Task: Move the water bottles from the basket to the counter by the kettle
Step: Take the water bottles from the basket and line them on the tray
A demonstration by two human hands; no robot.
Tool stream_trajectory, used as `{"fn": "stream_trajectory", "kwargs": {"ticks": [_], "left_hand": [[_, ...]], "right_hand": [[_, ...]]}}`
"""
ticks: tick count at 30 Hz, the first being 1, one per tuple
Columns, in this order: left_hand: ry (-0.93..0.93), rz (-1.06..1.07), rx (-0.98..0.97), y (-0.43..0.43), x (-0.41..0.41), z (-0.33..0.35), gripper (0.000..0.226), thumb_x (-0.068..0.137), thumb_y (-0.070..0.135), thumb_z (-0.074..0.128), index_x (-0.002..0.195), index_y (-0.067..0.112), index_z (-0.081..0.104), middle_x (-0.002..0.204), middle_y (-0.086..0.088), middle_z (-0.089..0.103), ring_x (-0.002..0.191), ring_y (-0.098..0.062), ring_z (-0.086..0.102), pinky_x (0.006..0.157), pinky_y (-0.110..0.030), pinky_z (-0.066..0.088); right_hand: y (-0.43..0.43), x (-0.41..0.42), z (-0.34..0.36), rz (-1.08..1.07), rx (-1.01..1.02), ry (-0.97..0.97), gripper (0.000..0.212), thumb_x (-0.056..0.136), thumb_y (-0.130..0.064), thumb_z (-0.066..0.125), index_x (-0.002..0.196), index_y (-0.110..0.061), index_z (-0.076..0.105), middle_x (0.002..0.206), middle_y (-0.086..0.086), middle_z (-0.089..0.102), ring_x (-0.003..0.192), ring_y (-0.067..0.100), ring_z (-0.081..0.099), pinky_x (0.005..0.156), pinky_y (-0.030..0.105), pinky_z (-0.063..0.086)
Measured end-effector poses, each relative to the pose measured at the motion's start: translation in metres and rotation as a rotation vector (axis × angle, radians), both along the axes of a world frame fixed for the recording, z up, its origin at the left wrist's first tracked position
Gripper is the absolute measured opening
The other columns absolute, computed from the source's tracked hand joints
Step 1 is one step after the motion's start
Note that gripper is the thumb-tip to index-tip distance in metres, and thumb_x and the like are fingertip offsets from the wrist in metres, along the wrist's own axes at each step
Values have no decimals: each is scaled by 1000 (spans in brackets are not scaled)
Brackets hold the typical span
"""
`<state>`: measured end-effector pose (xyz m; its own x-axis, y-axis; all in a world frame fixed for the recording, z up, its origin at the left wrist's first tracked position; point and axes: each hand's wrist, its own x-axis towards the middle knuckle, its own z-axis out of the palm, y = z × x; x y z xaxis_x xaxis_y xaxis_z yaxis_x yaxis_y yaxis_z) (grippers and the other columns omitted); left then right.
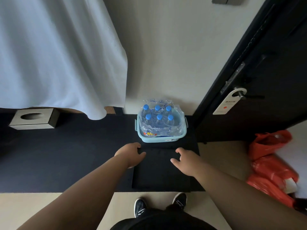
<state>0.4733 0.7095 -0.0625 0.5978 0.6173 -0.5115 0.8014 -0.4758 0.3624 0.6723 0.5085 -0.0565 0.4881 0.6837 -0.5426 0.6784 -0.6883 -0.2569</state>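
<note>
Left hand [131, 153] and right hand [184, 161] reach with a loose, empty grip; the plastic wrap [178, 110] binding the water bottles [159, 117] could drag the basket [161, 138] over

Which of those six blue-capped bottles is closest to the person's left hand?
The front-row bottle at the left end of the basket. The other five stand either in the back row or further right, away from the left hand.

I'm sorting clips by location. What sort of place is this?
Probably a hotel room: a door hanger tag hangs on the door handle, a metal tissue box sits nearby, and wrapped water bottles fill a basket.
</note>
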Motion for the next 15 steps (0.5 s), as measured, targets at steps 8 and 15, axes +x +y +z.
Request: {"fn": "stream_trajectory", "kwargs": {"ticks": [8, 15], "left_hand": [[12, 68, 3, 12, 25, 8, 62, 81, 65, 53, 133, 33, 58, 122, 10, 67, 109, -16, 65, 90, -35, 55], [-49, 227, 18, 25, 64, 22, 52, 76, 65, 55, 118, 36, 64, 102, 14, 68, 89, -11, 65, 78, -32, 56]], "right_hand": [[32, 34, -12, 20, 15, 62, 68, 96, -64, 50, 153, -28, 41, 131, -2, 63, 112, 17, 64, 88, 35, 54], [68, 80, -8, 63, 105, 69, 57, 94, -65, 49, 140, -30, 48, 111, -5, 67, 94, 16, 66, 78, 37, 58]]}}
